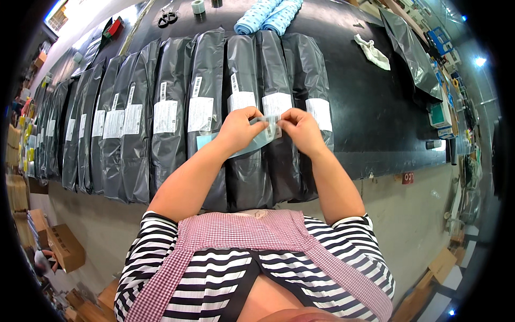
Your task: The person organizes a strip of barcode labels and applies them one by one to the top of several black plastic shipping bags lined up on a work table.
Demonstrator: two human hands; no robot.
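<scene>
Both my hands meet over a row of long black plastic parcels (174,64), which lie side by side. White printed labels with barcodes (165,117) are stuck on them. My left hand (236,130) is closed in a pinch on a light blue strip of backing paper (256,146), whose left end shows past my wrist. Thumb and fingers of my right hand (303,131) pinch its other end, where a small barcode sticker (273,129) shows between the hands. Whether the sticker is partly off the backing, I cannot tell.
Two blue patterned rolls (268,17) lie beyond the parcels on the black table (375,118). Black-handled scissors (167,20) and a tape roll (198,7) are at the far left. To the right lie a white cloth (372,52) and black plastic bags (410,56). A cardboard box (67,247) stands lower left.
</scene>
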